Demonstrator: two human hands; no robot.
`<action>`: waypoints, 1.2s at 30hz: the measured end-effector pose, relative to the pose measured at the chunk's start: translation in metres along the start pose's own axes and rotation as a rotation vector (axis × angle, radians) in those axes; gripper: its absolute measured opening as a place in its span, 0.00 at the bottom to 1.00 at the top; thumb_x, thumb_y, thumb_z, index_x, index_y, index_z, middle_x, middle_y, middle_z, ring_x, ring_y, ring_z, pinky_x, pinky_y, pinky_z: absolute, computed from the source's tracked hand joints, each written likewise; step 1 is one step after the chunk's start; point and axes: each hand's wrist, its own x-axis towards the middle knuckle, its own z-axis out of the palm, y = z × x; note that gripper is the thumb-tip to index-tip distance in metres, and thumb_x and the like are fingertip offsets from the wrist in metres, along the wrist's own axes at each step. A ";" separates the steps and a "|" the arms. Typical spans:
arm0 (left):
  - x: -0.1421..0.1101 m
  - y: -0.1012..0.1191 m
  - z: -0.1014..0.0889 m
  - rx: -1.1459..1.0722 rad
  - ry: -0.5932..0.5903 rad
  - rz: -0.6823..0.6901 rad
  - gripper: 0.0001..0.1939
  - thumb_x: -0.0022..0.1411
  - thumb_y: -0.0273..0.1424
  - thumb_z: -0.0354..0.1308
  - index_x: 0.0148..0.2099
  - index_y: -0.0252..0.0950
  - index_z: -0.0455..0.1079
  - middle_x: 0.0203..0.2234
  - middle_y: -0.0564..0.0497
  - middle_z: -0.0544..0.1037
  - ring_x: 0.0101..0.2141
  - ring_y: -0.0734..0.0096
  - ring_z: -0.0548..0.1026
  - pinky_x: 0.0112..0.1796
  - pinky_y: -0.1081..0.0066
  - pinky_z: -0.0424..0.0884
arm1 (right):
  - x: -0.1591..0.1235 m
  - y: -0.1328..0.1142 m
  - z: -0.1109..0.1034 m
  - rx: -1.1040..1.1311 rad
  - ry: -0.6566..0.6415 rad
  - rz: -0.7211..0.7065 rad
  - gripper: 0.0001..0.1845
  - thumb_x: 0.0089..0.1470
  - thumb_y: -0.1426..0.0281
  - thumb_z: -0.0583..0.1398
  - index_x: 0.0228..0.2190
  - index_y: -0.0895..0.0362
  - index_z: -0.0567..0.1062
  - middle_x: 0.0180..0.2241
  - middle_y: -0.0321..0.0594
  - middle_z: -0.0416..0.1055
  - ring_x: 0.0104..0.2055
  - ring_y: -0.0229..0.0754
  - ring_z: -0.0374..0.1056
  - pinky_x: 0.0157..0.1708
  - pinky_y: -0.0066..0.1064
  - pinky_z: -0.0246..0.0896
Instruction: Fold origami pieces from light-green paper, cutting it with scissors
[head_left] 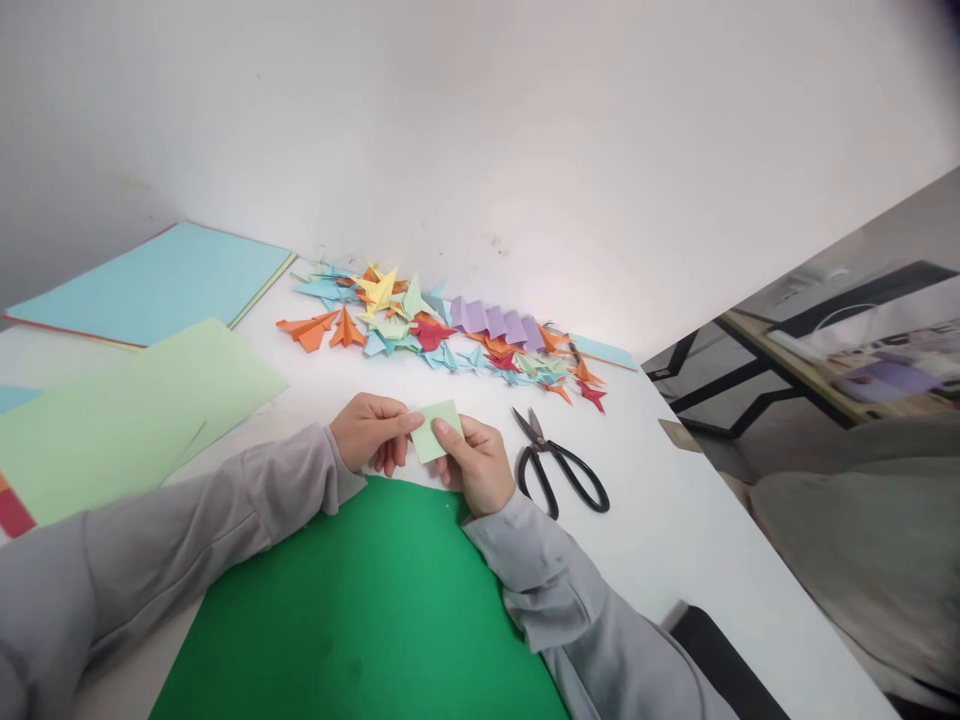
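A small light-green piece of paper [433,442] is held up between my two hands, over the far edge of a green sheet [360,600]. My left hand [373,430] pinches its left edge between thumb and fingers. On the right side, my right hand [480,460] grips the same paper, thumb across its face and fingers behind. Black-handled scissors [551,450] lie just right of my right hand, blades slightly apart and pointing away from me.
Many folded paper shapes [495,325] in several colours lie along the wall. Large light-green sheets [142,410] and a stack topped with blue paper [165,280] are at the left. A black object [724,660] rests by the right table edge.
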 end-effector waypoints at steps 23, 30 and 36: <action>-0.001 -0.004 0.003 0.195 -0.121 0.088 0.18 0.54 0.44 0.50 0.23 0.34 0.60 0.02 0.62 0.58 0.06 0.82 0.55 0.11 0.79 0.50 | -0.003 -0.002 0.004 -0.039 0.057 0.069 0.26 0.45 0.52 0.58 0.11 0.59 0.63 0.06 0.28 0.55 0.08 0.26 0.47 0.07 0.21 0.38; -0.004 -0.001 0.003 0.198 -0.093 0.076 0.18 0.54 0.42 0.51 0.22 0.33 0.62 0.05 0.59 0.62 0.07 0.83 0.56 0.11 0.80 0.52 | -0.003 0.000 0.003 -0.047 0.080 0.040 0.25 0.46 0.53 0.57 0.12 0.59 0.63 0.07 0.28 0.56 0.08 0.26 0.48 0.08 0.21 0.38; -0.005 -0.005 0.002 0.204 -0.092 0.105 0.18 0.52 0.41 0.54 0.20 0.33 0.62 0.02 0.61 0.58 0.06 0.83 0.55 0.11 0.80 0.52 | -0.002 0.000 0.002 -0.030 0.079 0.034 0.26 0.46 0.52 0.57 0.11 0.58 0.63 0.07 0.29 0.56 0.08 0.27 0.48 0.08 0.22 0.38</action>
